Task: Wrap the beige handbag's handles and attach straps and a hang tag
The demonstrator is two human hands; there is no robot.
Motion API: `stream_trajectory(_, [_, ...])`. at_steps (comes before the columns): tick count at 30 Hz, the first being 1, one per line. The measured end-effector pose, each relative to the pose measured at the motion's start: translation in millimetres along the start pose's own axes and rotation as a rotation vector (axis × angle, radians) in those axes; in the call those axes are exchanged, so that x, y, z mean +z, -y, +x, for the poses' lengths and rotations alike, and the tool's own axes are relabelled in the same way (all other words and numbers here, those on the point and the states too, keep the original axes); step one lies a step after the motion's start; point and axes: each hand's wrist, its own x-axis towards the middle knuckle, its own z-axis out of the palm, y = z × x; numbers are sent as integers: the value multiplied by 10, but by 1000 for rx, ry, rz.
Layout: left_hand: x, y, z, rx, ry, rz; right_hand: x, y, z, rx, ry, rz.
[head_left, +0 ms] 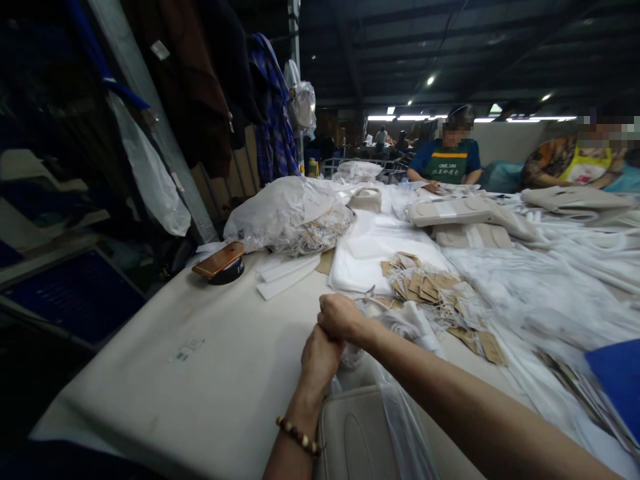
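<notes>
My left hand (320,363), with a beaded bracelet at the wrist, is closed in a fist above the table. My right hand (343,317) is closed too and presses against the top of the left one. Whatever the fingers grip is hidden from view. Just below and to the right of the hands is crumpled clear plastic (407,427), lying partly over a beige textured bag (353,437) at the near edge. A heap of brown tags (425,287) with strings lies beyond my right forearm.
An orange phone (219,260) rests on a round black object (227,272) at the left. Behind stands a big plastic sack (285,207) beside white sheets (365,257). Beige pieces (450,210) are stacked at the back right. Two people sit across the table (200,387).
</notes>
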Motion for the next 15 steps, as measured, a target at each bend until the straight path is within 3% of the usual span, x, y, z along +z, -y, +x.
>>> stream_trajectory(8, [20,22,-74,112,75,299,79,-51,-4,-18,-98,63])
stream_trajectory(15, [-36,-17,-191,66,73,351,124,-59,3,-18,-112,77])
